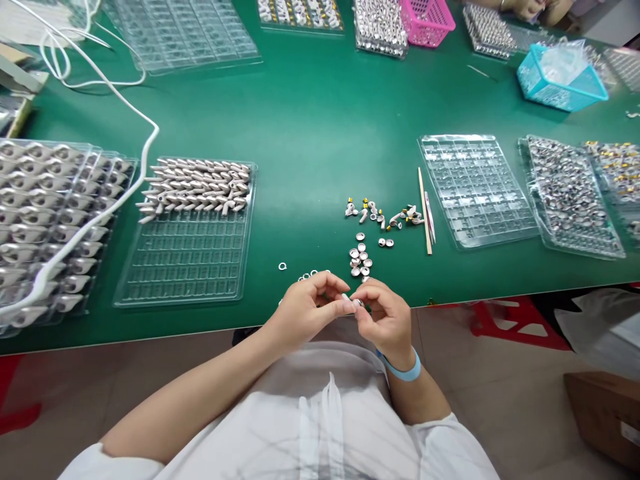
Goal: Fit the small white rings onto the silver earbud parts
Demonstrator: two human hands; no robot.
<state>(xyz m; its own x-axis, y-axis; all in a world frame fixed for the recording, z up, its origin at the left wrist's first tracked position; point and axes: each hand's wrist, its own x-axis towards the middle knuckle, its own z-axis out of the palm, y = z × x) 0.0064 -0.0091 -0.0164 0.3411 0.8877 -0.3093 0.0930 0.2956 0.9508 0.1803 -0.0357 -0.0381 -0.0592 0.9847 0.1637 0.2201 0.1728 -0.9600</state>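
My left hand [309, 308] and my right hand [386, 317] meet at the near edge of the green table [310, 127], fingertips pinched together on a small silver part [357, 303]. A blue band circles my right wrist. Just beyond my fingers lies a cluster of small silver caps [359, 259], and beyond them several white earbud-like pieces with yellow tips [381, 216]. A few small rings [283, 266] lie to the left of my hands.
A clear tray [190, 260] half filled with grey pieces lies left; a stacked tray [45, 220] under a white cable is farther left. A wooden stick [425, 210], an empty clear tray [475, 190] and trays of silver parts [570, 193] lie right. Pink [427, 20] and blue baskets [560, 77] stand far back.
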